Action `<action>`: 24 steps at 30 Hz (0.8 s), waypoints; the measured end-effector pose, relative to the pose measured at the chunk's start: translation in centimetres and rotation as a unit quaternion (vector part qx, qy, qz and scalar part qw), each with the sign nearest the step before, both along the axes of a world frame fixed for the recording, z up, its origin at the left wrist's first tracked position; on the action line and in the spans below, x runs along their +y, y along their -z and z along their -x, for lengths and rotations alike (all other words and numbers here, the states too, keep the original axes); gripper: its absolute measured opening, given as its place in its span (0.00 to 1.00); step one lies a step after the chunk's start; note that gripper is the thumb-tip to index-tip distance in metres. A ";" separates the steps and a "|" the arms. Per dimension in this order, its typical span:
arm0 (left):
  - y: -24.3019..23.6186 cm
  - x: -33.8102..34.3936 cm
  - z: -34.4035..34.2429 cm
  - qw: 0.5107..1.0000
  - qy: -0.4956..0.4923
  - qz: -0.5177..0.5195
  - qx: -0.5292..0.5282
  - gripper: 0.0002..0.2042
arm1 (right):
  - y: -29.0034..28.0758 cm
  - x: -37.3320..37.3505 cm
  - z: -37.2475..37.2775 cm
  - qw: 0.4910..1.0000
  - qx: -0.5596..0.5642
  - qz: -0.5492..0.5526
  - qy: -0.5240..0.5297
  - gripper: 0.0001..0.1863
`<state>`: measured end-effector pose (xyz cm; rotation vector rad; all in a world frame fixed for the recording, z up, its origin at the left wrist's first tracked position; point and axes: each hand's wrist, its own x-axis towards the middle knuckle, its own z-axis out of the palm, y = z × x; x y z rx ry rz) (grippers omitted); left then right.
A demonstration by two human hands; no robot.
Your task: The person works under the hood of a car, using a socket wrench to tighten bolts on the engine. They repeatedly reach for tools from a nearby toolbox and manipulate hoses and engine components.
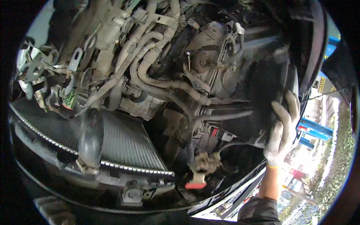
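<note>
My right hand (pixel 282 129), in a whitish knitted glove with a yellow cuff edge, is at the right side of a car's engine bay. Its fingers close on the edge of a large black part (pixel 268 84), dark and smooth, whose kind I cannot make out. Low at the left, in shadow, a dim greyish gloved shape (pixel 55 210) looks like my left hand by the front edge; its fingers are too dark to read. Near the front right corner sits a dirty fitting with a red end (pixel 196 185).
A radiator (pixel 129 140) with a thick black hose (pixel 91 131) spans the front left. Ribbed hoses (pixel 150 84) and a dusty engine cover (pixel 206 48) lie behind. A metal latch bracket (pixel 76 59) stands at left. Outside, at right, are blue lift-like bars (pixel 317 129).
</note>
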<state>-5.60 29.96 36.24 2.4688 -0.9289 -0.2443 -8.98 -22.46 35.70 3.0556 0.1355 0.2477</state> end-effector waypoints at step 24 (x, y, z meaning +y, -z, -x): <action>1.8 0.4 1.4 0.951 -0.253 -0.147 -0.102 0.40 | -3.3 11.2 21.3 0.789 -0.489 -0.358 0.096 0.24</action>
